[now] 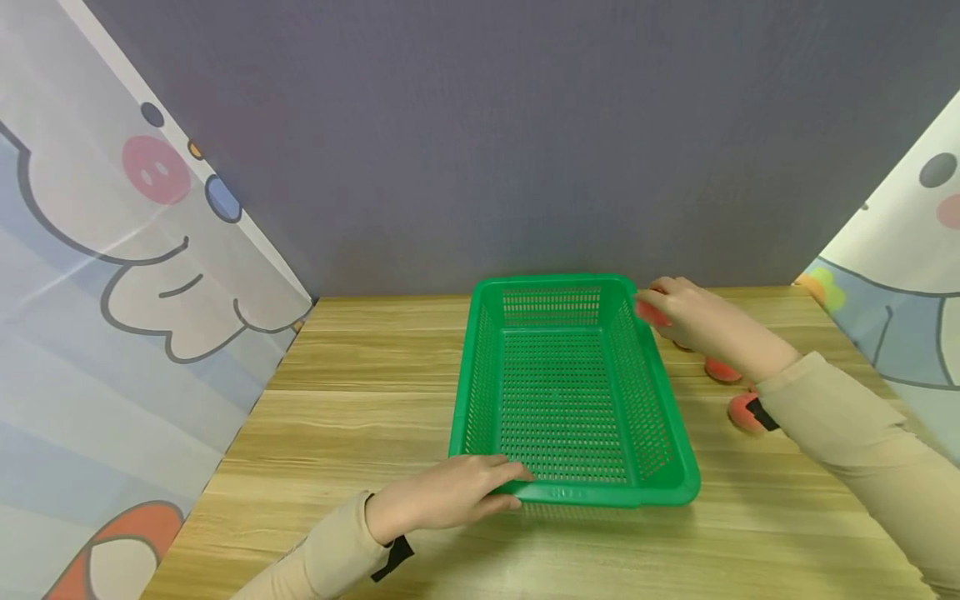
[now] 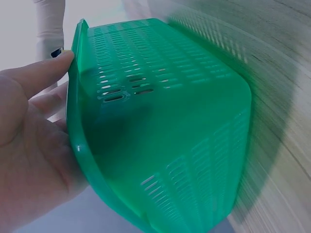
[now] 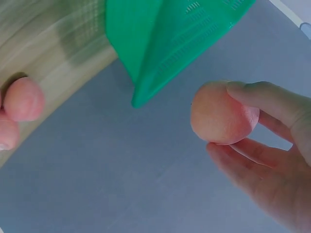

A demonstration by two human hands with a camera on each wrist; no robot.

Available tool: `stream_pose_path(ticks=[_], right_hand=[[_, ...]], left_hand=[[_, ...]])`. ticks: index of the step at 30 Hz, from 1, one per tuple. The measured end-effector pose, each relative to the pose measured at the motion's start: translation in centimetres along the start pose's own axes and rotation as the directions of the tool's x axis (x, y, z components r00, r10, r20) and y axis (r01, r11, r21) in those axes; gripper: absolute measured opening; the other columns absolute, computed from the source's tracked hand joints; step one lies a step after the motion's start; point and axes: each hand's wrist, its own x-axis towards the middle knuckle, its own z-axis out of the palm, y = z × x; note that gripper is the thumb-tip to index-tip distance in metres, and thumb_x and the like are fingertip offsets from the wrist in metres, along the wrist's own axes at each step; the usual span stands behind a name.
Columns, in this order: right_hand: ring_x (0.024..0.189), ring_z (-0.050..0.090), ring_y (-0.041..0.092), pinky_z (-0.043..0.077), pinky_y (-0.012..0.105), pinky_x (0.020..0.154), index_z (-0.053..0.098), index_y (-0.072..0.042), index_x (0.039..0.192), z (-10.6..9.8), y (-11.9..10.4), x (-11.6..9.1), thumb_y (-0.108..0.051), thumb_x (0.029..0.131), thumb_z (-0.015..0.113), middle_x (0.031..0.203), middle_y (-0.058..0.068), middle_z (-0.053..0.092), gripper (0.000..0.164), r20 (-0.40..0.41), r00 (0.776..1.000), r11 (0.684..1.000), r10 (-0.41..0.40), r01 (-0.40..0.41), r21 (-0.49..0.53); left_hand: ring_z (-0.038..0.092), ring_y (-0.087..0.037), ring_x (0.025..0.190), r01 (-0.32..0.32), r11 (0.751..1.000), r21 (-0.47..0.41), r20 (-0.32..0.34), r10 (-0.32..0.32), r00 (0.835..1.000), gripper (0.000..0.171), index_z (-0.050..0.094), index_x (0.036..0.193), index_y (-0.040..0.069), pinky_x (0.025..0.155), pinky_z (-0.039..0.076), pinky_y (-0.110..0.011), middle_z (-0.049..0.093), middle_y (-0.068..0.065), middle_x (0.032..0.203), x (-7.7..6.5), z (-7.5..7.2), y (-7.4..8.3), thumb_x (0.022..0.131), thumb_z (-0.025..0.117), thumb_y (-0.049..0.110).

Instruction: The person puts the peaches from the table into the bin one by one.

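Note:
A green plastic basket (image 1: 600, 496) with slotted sides stands on the wooden table, its inside bare in the head view. My left hand (image 1: 457, 492) grips its near rim at the left corner, the thumb outside and the fingers over the edge. In my right hand (image 1: 697, 317), a round pinkish-red peach (image 3: 221, 116) is pinched between thumb and fingers. That hand is raised beside the basket's far right corner, with the peach near the rim.
More peaches (image 1: 723, 369) lie on the table (image 1: 360, 358) to the right of the basket, partly hidden under the right forearm. A grey panel (image 1: 480, 142) rises behind the table. Cartoon-printed sheets (image 1: 90, 333) flank both sides.

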Motion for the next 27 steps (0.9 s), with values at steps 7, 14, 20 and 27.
stream_pose_path(ticks=[7, 14, 20, 27], right_hand=[[0.082, 0.052, 0.033, 0.046, 0.041, 0.066, 0.058, 0.004, 0.107, 0.2, -0.6, 2.8, 0.000, 0.077, 0.064, 0.095, 0.020, 0.054, 0.031, 0.054, 0.999, 1.000, 0.003, -0.004, 0.030], [0.077, 0.052, 0.031, 0.046, 0.038, 0.062, 0.059, 0.003, 0.103, 0.8, -1.6, 5.7, 0.001, 0.074, 0.067, 0.089, 0.019, 0.054, 0.030, 0.104, 0.994, 0.999, -0.031, 0.033, -0.015], [0.074, 0.052, 0.028, 0.045, 0.035, 0.060, 0.061, 0.002, 0.098, 1.9, -2.7, 7.9, 0.000, 0.075, 0.066, 0.084, 0.016, 0.055, 0.024, 0.114, 0.992, 0.999, -0.045, 0.046, -0.007], [0.070, 0.050, 0.025, 0.043, 0.032, 0.061, 0.062, 0.001, 0.094, 3.2, -3.6, 9.9, -0.002, 0.080, 0.061, 0.079, 0.012, 0.054, 0.013, 0.126, 0.992, 0.999, -0.032, 0.026, 0.046]], left_hand=[[0.056, -0.006, 0.092, 0.017, 1.000, -0.012, 0.015, -0.017, 1.000, 0.029, 0.051, 0.117, 0.015, 0.076, 0.045, -0.018, 0.059, 0.003, 0.104, 0.0, -0.1, 0.0, 0.092, 0.048, 0.028], [0.056, -0.005, 0.091, -0.015, 1.000, -0.010, -0.004, 0.015, 1.000, 0.028, 0.051, 0.116, 0.013, 0.077, 0.044, -0.015, 0.058, 0.002, 0.104, 0.0, 0.0, 0.0, 0.091, 0.049, 0.026], [0.056, -0.006, 0.092, -0.019, 1.000, -0.013, -0.007, 0.019, 1.000, 0.029, 0.050, 0.117, 0.013, 0.078, 0.043, -0.015, 0.058, 0.002, 0.105, -0.1, 0.0, -0.1, 0.092, 0.047, 0.028], [0.056, -0.006, 0.092, -0.015, 1.000, -0.019, -0.003, 0.015, 1.000, 0.029, 0.050, 0.117, 0.014, 0.077, 0.044, -0.016, 0.058, 0.002, 0.104, -0.1, 0.0, -0.1, 0.092, 0.048, 0.027]])
